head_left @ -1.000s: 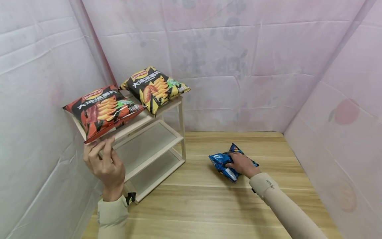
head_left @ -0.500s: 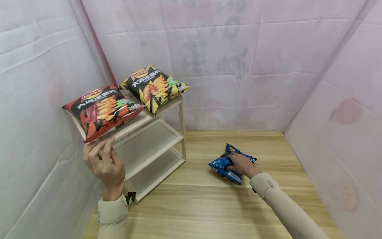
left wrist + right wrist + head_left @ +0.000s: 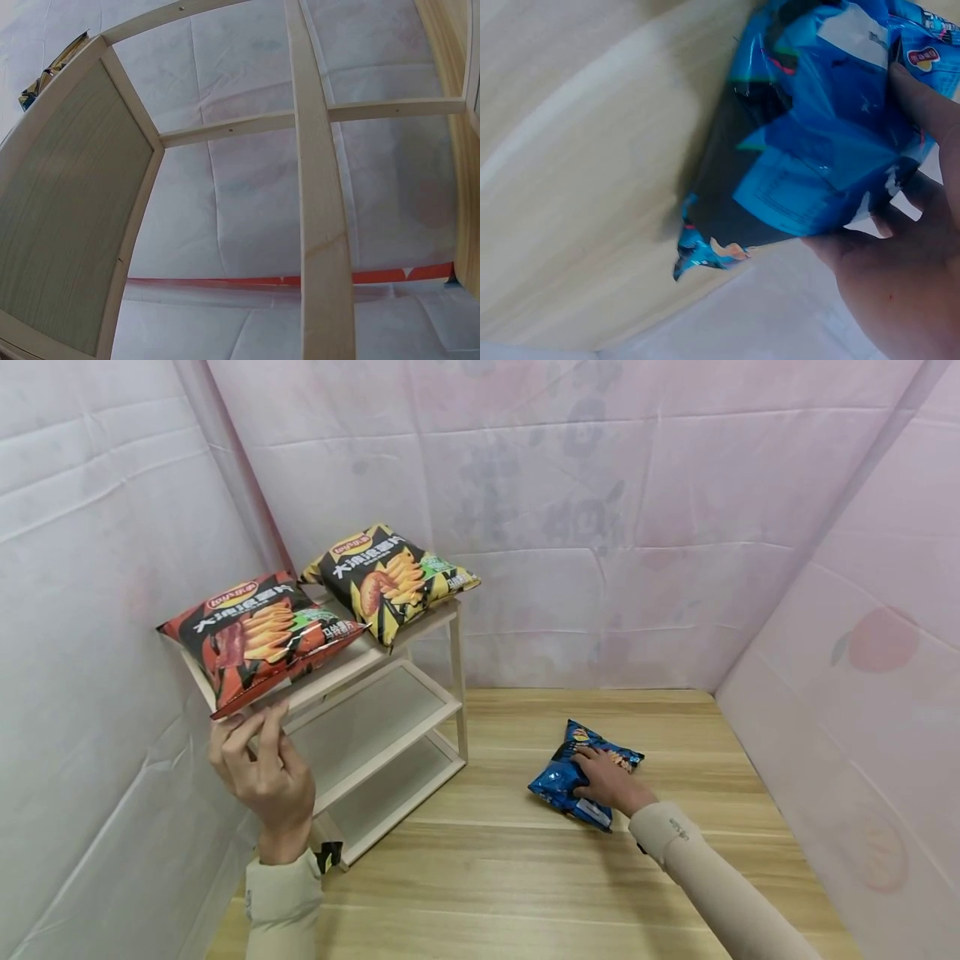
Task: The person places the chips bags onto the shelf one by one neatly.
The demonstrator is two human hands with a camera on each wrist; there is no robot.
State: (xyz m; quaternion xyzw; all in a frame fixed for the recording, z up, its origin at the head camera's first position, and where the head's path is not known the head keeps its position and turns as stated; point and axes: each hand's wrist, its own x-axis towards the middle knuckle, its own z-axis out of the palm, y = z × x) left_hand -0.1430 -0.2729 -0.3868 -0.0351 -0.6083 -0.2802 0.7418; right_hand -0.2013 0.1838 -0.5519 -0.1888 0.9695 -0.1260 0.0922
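Note:
My right hand (image 3: 609, 778) grips a blue chip bag (image 3: 558, 781) low over the wooden tabletop, at right of the head view. In the right wrist view the thumb and fingers hold one side of the blue bag (image 3: 817, 150), which looks slightly tilted. My left hand (image 3: 264, 768) has bent fingers at the top front edge of a small wooden shelf rack (image 3: 341, 681), just under a red chip bag (image 3: 258, 639). Beside that bag lies a yellow-and-black chip bag (image 3: 390, 578), also on the top shelf. The left wrist view shows the rack's frame (image 3: 319, 187) but no hand.
Below the top, the rack has a middle shelf (image 3: 375, 727) and a bottom shelf (image 3: 390, 793). White and pink cloth walls (image 3: 540, 543) enclose the tabletop (image 3: 480, 868) at the back and both sides.
My right hand has turned the blue bag and shifted it slightly toward me, so more of its printed front shows. The left hand, the rack and the other two bags stay put.

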